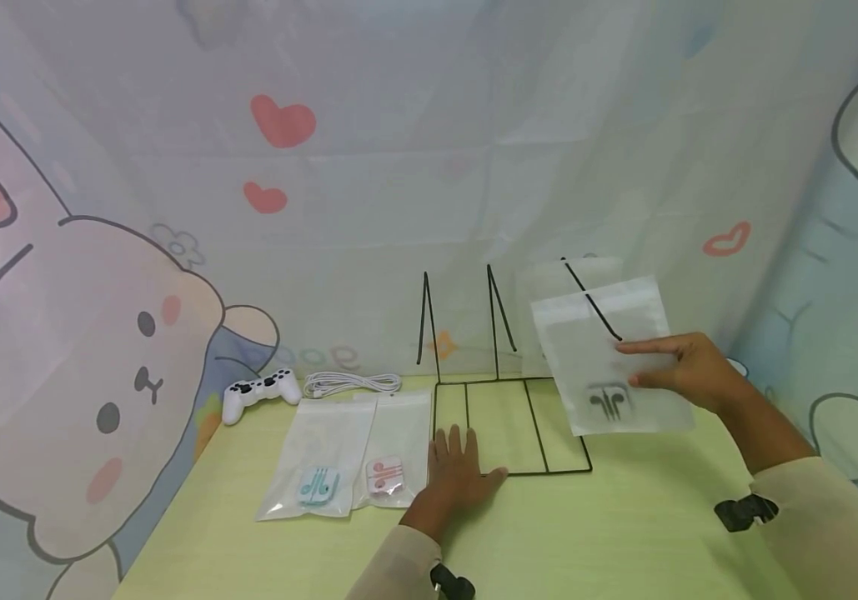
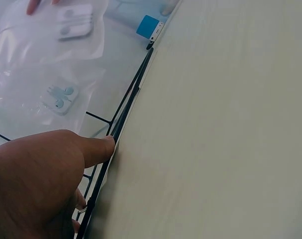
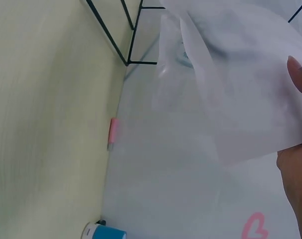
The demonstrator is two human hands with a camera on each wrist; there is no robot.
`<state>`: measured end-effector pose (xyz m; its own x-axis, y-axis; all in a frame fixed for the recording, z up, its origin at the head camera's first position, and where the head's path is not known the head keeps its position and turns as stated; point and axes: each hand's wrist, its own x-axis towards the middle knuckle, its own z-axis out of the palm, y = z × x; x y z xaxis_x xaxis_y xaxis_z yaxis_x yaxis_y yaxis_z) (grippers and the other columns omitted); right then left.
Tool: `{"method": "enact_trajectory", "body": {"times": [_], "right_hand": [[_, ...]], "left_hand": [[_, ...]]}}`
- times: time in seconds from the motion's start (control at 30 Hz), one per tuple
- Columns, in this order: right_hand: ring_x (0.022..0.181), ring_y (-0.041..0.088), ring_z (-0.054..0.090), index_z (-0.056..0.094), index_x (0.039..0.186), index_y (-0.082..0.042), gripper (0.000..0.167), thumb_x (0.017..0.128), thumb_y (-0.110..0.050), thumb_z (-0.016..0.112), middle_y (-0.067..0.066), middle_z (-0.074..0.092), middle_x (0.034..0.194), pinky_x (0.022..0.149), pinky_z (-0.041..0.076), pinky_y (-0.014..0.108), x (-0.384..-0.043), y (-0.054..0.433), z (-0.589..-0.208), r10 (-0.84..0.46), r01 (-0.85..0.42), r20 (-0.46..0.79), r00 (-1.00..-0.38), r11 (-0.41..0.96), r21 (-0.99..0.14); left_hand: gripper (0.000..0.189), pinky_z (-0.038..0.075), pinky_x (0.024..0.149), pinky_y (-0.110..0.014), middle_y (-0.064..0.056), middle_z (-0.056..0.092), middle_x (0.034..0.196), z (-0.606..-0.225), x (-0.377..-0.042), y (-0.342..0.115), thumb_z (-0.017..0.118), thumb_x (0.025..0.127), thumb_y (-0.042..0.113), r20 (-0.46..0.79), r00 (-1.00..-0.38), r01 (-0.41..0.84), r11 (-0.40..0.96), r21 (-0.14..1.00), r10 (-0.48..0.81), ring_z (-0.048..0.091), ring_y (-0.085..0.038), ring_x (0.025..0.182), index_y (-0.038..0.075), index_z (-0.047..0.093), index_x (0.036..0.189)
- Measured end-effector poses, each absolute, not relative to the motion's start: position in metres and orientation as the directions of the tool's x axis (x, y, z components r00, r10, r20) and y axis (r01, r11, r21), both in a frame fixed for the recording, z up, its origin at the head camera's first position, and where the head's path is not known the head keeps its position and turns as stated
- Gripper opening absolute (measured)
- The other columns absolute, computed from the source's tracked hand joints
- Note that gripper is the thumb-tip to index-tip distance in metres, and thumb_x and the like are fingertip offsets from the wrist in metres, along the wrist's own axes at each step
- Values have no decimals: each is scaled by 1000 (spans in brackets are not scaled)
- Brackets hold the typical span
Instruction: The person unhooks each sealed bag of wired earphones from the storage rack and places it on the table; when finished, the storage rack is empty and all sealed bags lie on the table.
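My right hand (image 1: 691, 371) pinches a white translucent zip bag (image 1: 586, 354) holding dark earphones (image 1: 609, 402). The bag is raised at the right prong of a black wire rack (image 1: 537, 425), and the prong's tip ends by my index fingertip. Behind it, another pale bag (image 1: 537, 333) hangs on the same prong, mostly covered. With fingers straight and spread, my left hand (image 1: 459, 479) rests on the rack's base; its thumb (image 2: 98, 149) presses the front wire in the left wrist view. Two other upright prongs (image 1: 492, 325) of the rack carry nothing.
Left of the rack lie a bag with blue earphones (image 1: 318, 485) and one with pink earphones (image 1: 385, 475). Behind them are a coiled white cable (image 1: 352, 382) and a white game controller (image 1: 259, 393). A printed cloth (image 1: 398, 192) stands behind the table.
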<state>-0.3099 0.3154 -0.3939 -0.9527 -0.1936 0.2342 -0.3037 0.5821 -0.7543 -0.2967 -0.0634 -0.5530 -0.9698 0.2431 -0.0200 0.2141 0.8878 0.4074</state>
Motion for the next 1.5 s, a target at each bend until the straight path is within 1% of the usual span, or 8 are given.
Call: {"method": "enact_trajectory", "body": {"times": [0.13, 0.2, 0.47, 1.0, 1.1, 1.23, 1.3, 1.5], "right_hand": [[114, -5, 67, 78, 135, -11, 53, 85, -17, 95, 6, 81, 125, 82, 58, 16, -303, 315, -392, -224, -373, 298, -928, 572, -730], [105, -11, 65, 78, 135, -11, 52, 86, -15, 95, 4, 84, 115, 79, 59, 19, -299, 315, -390, -233, -390, 313, -921, 564, -728], [110, -21, 55, 81, 133, -16, 46, 89, -22, 93, -26, 75, 121, 85, 49, 9, -287, 316, -389, -203, -379, 326, -923, 615, -691], [115, -19, 63, 83, 126, -8, 39, 87, -4, 90, -27, 78, 116, 88, 50, 5, -267, 322, -401, -253, -521, 461, -850, 529, -670], [107, -17, 67, 83, 124, -5, 40, 86, 2, 89, -23, 81, 95, 87, 52, 6, -263, 322, -402, -271, -561, 497, -824, 508, -654], [103, -12, 72, 83, 121, -1, 42, 81, 12, 88, -22, 82, 96, 87, 54, 7, -256, 321, -404, -303, -629, 555, -775, 453, -631], [106, -11, 74, 83, 120, -1, 43, 80, 14, 87, -25, 81, 113, 87, 55, 8, -253, 320, -404, -311, -649, 573, -758, 435, -623], [106, -9, 74, 83, 121, 0, 45, 79, 16, 87, -25, 80, 115, 86, 56, 8, -246, 318, -406, -301, -650, 578, -758, 421, -633]], "left_hand": [[94, 13, 136, -68, -28, 23, 179, -554, -297, -64, 58, 105, 62, -20, -970, 214, 885, 415, 244, 13, -54, 168, 0, 31, 170], [94, 13, 136, -68, -27, 23, 179, -555, -298, -64, 58, 105, 62, -23, -970, 212, 888, 408, 243, 13, -54, 168, 1, 31, 171], [95, 14, 136, -68, -28, 24, 179, -555, -295, -65, 56, 105, 65, -11, -969, 222, 890, 399, 247, 15, -54, 168, 1, 31, 170], [94, 14, 136, -66, -27, 24, 179, -544, -292, -64, 57, 105, 63, -33, -968, 220, 901, 373, 250, 15, -53, 168, 1, 31, 170], [93, 12, 136, -67, -28, 22, 179, -546, -292, -64, 58, 105, 61, -26, -968, 220, 892, 396, 251, 13, -53, 168, 1, 31, 171], [93, 14, 136, -67, -28, 23, 179, -548, -293, -65, 57, 105, 62, -23, -967, 225, 894, 387, 254, 14, -54, 168, 1, 31, 170], [94, 15, 136, -67, -27, 24, 179, -549, -294, -65, 56, 105, 63, -31, -967, 224, 901, 371, 253, 15, -53, 168, 1, 31, 170], [93, 19, 135, -67, -27, 27, 178, -550, -295, -65, 57, 105, 64, -21, -968, 227, 909, 350, 250, 19, -54, 167, 1, 34, 169]]}}
